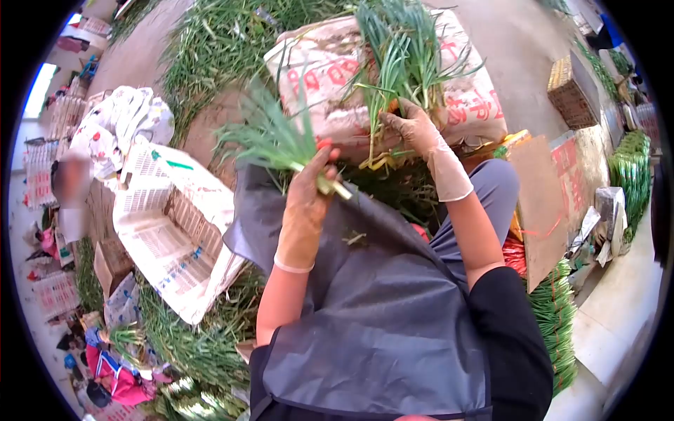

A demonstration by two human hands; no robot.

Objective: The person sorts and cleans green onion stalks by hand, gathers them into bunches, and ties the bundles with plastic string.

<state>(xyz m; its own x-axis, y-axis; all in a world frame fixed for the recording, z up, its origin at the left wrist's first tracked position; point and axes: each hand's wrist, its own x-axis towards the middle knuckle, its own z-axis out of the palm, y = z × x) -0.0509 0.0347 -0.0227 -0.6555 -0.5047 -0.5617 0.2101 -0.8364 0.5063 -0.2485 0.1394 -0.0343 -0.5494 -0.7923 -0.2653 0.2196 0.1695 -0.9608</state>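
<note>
Soft grip, straight stalks.
My left hand (309, 184) pinches the small bunch (279, 144) near its white ends; a light hold suits it. My right hand (420, 132) is at the green pile (401, 59) on the sack (323, 88); I can't tell its pinch.

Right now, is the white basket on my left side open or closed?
Open: the white basket has no lid over its mouth, and its slatted inner side can be seen.
</note>
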